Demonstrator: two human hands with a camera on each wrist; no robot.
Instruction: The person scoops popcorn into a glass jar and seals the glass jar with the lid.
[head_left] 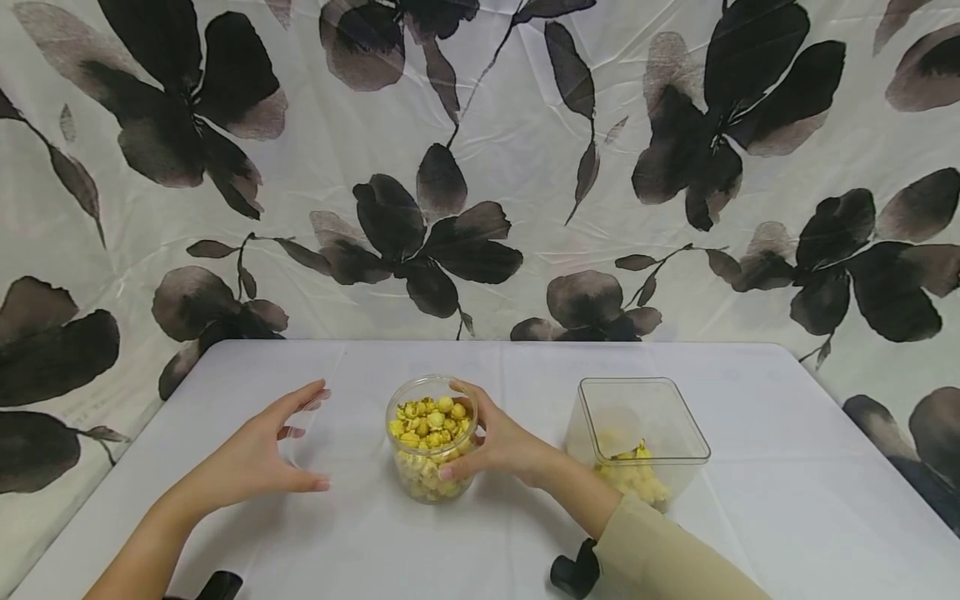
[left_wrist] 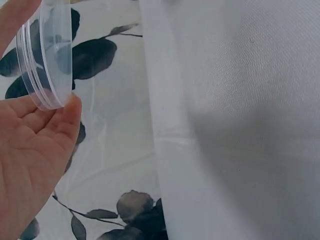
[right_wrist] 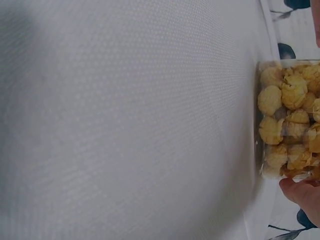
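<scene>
Round jar (head_left: 431,439) full of popcorn (head_left: 430,419); square tub (head_left: 639,437) nearly empty.

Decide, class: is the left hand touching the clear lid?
Touching. The left wrist view shows the clear lid held edge-on in the left hand, with a fingertip pressed against its rim below and another finger against it at the top.

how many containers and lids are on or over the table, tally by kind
Round jar of popcorn, held by the right hand: 1
Square tub: 1
Clear lid, held by the left hand: 1
Total: 3
</scene>
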